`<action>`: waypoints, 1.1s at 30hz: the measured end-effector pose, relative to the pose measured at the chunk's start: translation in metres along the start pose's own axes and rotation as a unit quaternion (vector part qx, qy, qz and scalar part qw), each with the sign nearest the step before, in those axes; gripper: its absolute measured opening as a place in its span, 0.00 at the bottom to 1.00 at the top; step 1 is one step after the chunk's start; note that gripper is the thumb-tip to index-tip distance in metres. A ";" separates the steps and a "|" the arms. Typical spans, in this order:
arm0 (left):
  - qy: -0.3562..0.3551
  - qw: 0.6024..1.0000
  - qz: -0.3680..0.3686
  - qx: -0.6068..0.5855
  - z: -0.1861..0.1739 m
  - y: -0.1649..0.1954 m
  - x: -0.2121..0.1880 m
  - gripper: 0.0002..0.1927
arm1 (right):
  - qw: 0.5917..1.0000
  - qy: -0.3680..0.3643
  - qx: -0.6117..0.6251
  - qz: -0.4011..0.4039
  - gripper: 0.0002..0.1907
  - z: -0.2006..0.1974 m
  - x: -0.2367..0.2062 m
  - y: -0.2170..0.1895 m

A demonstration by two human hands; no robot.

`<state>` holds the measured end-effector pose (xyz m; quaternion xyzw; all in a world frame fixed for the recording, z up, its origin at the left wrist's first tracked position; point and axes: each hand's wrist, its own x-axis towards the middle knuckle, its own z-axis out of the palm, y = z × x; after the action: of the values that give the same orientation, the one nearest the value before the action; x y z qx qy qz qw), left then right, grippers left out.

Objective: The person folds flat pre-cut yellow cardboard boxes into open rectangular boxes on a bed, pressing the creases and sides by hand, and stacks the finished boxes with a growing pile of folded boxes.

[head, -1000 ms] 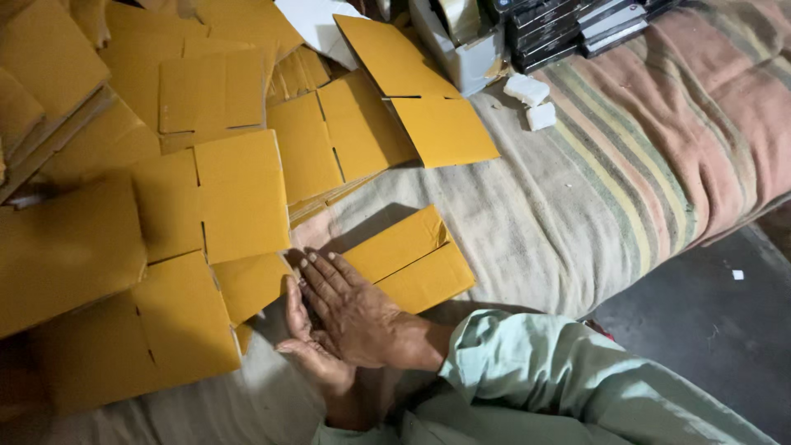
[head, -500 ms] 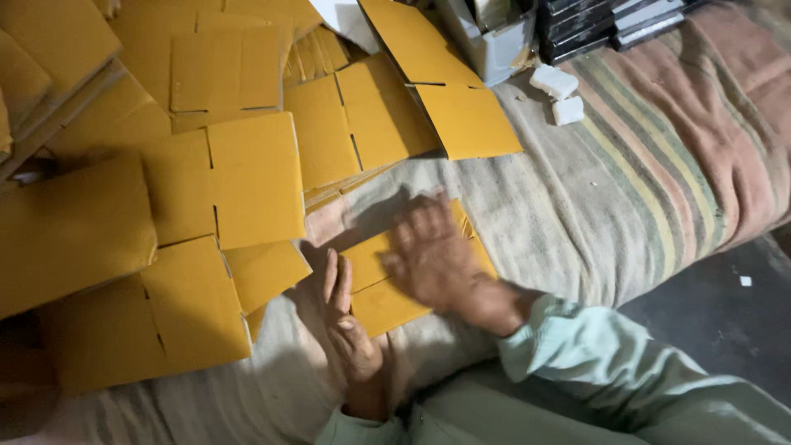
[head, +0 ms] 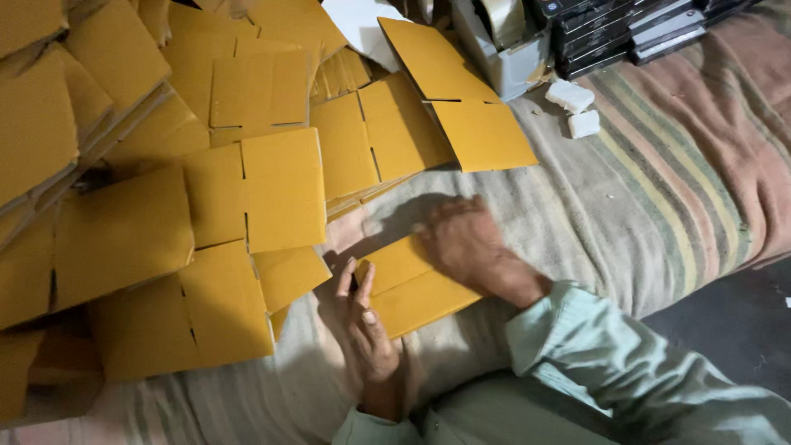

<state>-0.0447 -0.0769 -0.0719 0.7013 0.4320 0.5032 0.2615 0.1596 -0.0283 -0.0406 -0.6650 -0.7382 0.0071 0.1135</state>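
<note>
A flat yellow cardboard piece (head: 412, 288) lies on the striped cloth in front of me. My right hand (head: 465, 243) rests palm down on its upper right part, fingers spread and blurred. My left hand (head: 362, 317) lies with straight fingers along the piece's left edge, touching it. Both sleeves are pale green. Neither hand grips anything.
A large heap of flat yellow cardboard blanks (head: 206, 189) covers the left and top. A grey tape dispenser (head: 503, 49) and stacked dark boxes (head: 618, 33) stand at the top right, with two small white blocks (head: 573, 107). The striped cloth (head: 676, 181) spreads right; dark floor (head: 733, 321) lies beyond.
My right hand has left my left palm and moved up and right onto the cardboard piece. My left hand turned and now lies along the piece's left edge.
</note>
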 end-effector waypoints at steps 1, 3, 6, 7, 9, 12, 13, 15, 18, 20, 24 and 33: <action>-0.005 1.000 -0.004 0.012 -0.001 0.001 0.000 0.38 | 1.000 0.004 -0.019 0.015 0.22 -0.004 -0.004 0.005; -0.015 0.999 -0.013 0.037 -0.003 0.003 0.000 0.38 | 0.997 -0.041 -0.068 0.020 0.20 -0.008 -0.007 0.000; -0.003 1.000 -0.013 0.013 -0.002 0.002 0.000 0.38 | 0.985 -0.113 -0.127 -0.030 0.17 -0.004 -0.003 -0.031; 0.002 1.000 -0.007 0.004 0.000 0.002 0.000 0.38 | 0.987 -0.082 -0.121 -0.068 0.17 0.000 0.001 -0.045; 0.014 1.000 0.005 -0.013 0.002 0.001 0.001 0.38 | 0.988 -0.079 -0.092 -0.091 0.28 0.009 0.009 -0.071; 0.037 0.997 -0.029 -0.066 0.002 0.002 0.001 0.38 | 0.969 -0.168 -0.077 -0.165 0.22 0.021 0.011 -0.084; 0.026 0.998 -0.031 -0.041 0.001 0.002 0.001 0.38 | 0.979 -0.131 -0.058 -0.148 0.22 0.021 0.010 -0.080; 0.002 0.999 -0.039 0.005 0.000 0.002 0.001 0.39 | 0.992 -0.064 -0.021 -0.110 0.22 0.025 0.004 -0.064; 0.014 1.000 -0.011 -0.006 0.000 -0.001 0.001 0.39 | 0.995 -0.080 -0.011 -0.055 0.20 0.016 -0.005 -0.019; 0.014 1.000 -0.025 -0.005 0.001 -0.004 0.001 0.40 | 0.996 -0.068 -0.045 -0.029 0.22 0.004 -0.016 0.008; 0.007 0.999 0.024 0.031 0.000 -0.004 -0.003 0.41 | 0.991 0.059 0.017 -0.115 0.47 -0.021 -0.043 0.026; -0.048 0.979 0.136 0.142 -0.009 -0.003 -0.006 0.49 | 0.973 -0.009 -0.099 -0.206 0.44 -0.015 -0.059 -0.059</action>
<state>-0.0551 -0.0812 -0.0741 0.8068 0.3864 0.4335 0.1092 0.1094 -0.0952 -0.0261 -0.5061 -0.8575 -0.0839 0.0392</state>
